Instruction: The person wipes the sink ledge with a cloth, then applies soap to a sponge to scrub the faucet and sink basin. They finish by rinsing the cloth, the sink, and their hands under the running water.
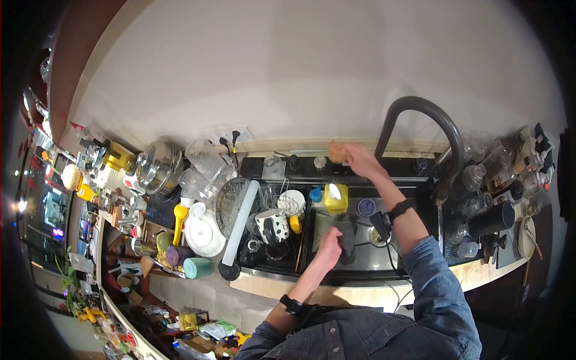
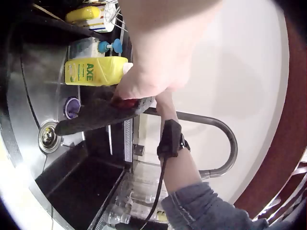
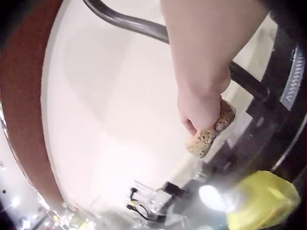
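Observation:
My right hand [image 1: 363, 162] pinches a tan, porous sponge [image 3: 201, 143] above the black ledge behind the sink. In the right wrist view the sponge bulges out past the curled fingers. My left hand [image 1: 329, 249] grips a long, flat, dark grey thing [image 2: 96, 116] over the sink basin [image 1: 360, 261]; a red part shows beside the fingers in the left wrist view, but I cannot tell its kind. Near both hands stands a yellow AXE dish soap bottle [image 2: 96, 71]. A purple round object [image 1: 366, 207] and the drain [image 2: 49, 136] lie beyond the grey thing.
A dark curved faucet [image 1: 420, 102] arches at the right. Left of the basin, dishes crowd around a spotted black-and-white mug [image 1: 273, 228], a colander [image 1: 231, 207] and white plates [image 1: 204, 234]. Glass jars [image 1: 474, 207] stand at the right.

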The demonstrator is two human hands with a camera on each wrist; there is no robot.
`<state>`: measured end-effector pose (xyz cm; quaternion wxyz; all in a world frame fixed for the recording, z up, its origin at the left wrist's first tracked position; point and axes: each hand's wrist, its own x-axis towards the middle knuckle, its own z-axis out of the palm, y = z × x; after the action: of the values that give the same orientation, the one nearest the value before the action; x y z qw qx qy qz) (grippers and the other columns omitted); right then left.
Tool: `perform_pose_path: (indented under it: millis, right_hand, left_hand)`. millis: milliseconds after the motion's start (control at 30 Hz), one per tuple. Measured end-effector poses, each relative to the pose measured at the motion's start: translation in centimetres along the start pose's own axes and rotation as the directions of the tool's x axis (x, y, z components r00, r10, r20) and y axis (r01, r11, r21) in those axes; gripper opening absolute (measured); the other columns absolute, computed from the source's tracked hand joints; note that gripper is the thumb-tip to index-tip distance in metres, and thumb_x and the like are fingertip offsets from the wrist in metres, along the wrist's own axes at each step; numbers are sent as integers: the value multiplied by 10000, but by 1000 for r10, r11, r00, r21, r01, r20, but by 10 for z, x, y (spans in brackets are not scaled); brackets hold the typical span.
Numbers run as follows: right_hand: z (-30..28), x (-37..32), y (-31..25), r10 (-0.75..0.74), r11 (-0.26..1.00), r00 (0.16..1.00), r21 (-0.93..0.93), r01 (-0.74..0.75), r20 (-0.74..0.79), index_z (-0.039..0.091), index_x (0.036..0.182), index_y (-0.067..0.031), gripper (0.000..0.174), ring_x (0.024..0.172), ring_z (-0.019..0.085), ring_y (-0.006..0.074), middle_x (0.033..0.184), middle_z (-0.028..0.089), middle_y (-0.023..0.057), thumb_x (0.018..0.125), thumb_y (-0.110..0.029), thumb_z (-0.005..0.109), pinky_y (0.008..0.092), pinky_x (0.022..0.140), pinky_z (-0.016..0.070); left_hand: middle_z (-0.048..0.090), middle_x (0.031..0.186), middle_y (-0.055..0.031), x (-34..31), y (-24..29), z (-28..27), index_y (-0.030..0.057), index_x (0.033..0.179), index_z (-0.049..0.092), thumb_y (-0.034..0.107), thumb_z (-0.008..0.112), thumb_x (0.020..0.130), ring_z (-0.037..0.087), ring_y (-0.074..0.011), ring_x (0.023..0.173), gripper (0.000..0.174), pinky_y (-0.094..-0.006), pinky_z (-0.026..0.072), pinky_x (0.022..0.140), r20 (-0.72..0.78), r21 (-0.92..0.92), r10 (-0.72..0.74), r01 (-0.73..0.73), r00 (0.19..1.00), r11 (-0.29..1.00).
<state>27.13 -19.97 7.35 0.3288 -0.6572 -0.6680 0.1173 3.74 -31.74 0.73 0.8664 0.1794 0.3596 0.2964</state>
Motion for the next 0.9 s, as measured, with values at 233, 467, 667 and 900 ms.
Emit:
perform_pose_path:
  millis: [233,467,667,900]
  right_hand:
    - [50,-17,19,-249,910,954,-377,171,-169,550,1102,-113,369,1089,487,327,1134,547,128,751,-5,524,480,960,337]
    - [37,-109,1,230,931,940,-225,-288,-250,538,1112,-30,344,998,508,334,1080,527,143,771,-56,573,407,828,449]
    - [67,-120,12,237,847,960,-453,-279,-147,432,1298,-110,518,1153,423,366,1250,434,182,798,-103,567,440,895,418]
    - [83,-111,0,348,515,937,-830,-216,-28,418,1325,-146,452,1188,364,373,1287,374,212,876,-196,419,503,960,319]
  left_hand:
    - [503,821,-12,39,-28,-5,105,823,519,115,439,774,498,-133,782,95,-273,430,697,-49,276,-42,54,998,960]
    - [524,834,-59,123,-112,-31,6,884,542,300,352,900,464,-156,787,350,-323,391,718,-211,592,-68,183,975,785]
    - [517,1228,-245,82,-79,18,-43,1226,484,413,404,906,477,-340,1176,563,-374,400,907,-295,800,-59,280,954,531]
    - [572,1140,-96,124,-133,-28,21,1175,524,288,484,917,520,-200,1015,373,-325,424,832,362,827,118,-377,925,417]
